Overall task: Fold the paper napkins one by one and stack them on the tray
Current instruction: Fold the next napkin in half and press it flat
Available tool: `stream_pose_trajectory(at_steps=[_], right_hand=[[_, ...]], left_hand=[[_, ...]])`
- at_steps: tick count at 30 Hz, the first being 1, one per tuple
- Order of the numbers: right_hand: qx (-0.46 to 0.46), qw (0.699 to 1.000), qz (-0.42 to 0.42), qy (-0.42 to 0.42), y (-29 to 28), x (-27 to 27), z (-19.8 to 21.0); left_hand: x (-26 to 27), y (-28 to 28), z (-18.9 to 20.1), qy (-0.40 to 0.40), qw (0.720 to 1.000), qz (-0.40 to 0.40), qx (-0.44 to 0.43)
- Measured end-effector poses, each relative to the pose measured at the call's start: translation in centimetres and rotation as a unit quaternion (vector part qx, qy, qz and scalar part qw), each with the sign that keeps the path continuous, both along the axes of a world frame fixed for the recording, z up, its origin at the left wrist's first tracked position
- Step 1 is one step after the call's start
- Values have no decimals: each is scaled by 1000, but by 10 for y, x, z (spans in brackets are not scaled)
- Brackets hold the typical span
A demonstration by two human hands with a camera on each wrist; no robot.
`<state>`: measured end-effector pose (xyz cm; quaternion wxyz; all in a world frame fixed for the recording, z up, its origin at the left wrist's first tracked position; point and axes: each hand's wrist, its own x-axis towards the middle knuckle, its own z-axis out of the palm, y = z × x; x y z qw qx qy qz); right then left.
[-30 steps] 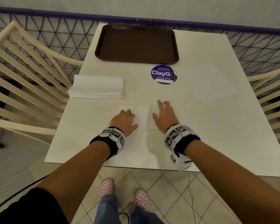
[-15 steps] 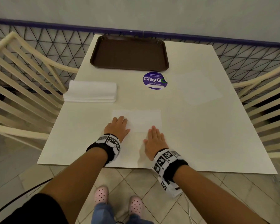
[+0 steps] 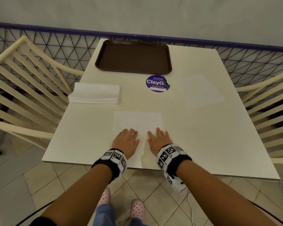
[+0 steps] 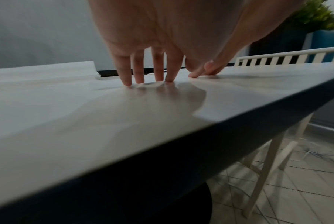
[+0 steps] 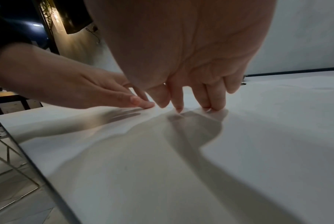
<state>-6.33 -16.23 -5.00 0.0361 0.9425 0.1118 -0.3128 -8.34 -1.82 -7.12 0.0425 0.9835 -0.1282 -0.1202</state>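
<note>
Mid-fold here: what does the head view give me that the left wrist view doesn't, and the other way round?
Only the head view shows the brown tray with nothing on it, the purple ClayGo sticker, and the full outline of the napkin being folded.

Only the left wrist view shows the left fingertips pressing down on the paper, and a green plant behind a chair.

Both show the left hand, the right hand, the napkin stack and the white table.
</note>
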Motion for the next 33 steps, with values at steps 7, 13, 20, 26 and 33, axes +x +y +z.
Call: stream_pose_trajectory(at_steps=[7,13,20,26,33], right_hand=[[-44,997,66,-20,2,12,11],[-49,989,118,-68,11,25,20],[49,994,89,-39,17,36,18],[56,992,99,-62,19,40,9],[40,992,95,-72,4,63,22]], left_hand=[[-4,52,14,19,996,72,58],[16,57,31,7,991,16,131],[42,36,22,85,989,-35,116],[53,25,19,32,984,-46,170],[70,49,40,53,984,-86,144]])
